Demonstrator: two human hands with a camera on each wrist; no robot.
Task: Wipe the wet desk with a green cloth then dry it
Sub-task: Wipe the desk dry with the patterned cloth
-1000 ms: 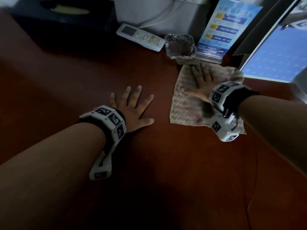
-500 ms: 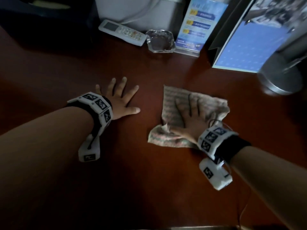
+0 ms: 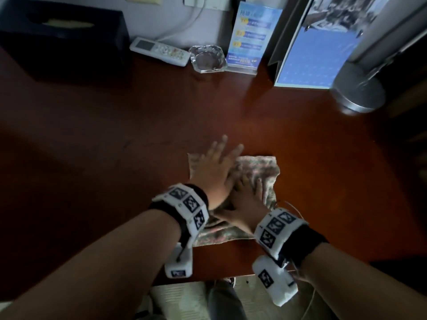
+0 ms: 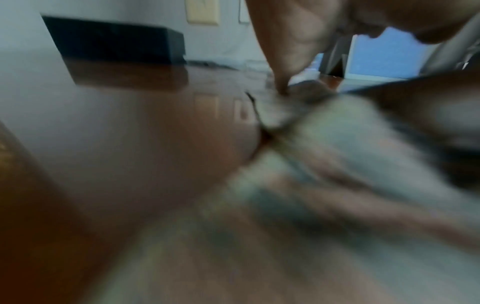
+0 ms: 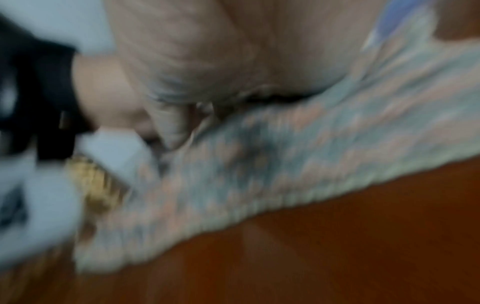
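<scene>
A pale green-and-pink patterned cloth (image 3: pixel 258 172) lies on the reddish-brown wooden desk (image 3: pixel 115 146), near its front edge. My right hand (image 3: pixel 245 197) presses flat on the cloth's middle. My left hand (image 3: pixel 217 162) lies over the cloth's left part with fingers straight, crossing above my right hand's fingers. It is blurred by motion. The left wrist view is blurred: the cloth (image 4: pixel 337 154) lies bunched under a finger (image 4: pixel 283 61). In the right wrist view my palm (image 5: pixel 221 51) sits on the cloth (image 5: pixel 285 154).
Along the back of the desk stand a black tissue box (image 3: pixel 62 38), a white remote (image 3: pixel 159 50), a glass ashtray (image 3: pixel 208 58), a blue sign holder (image 3: pixel 249 38), a blue standing card (image 3: pixel 316 49) and a round metal base (image 3: pixel 358 91). The desk's front edge (image 3: pixel 219 279) is just behind my wrists.
My right hand has dragged the cloth from the back of the desk toward the front edge. My left hand has left the bare desk and come onto the cloth.
</scene>
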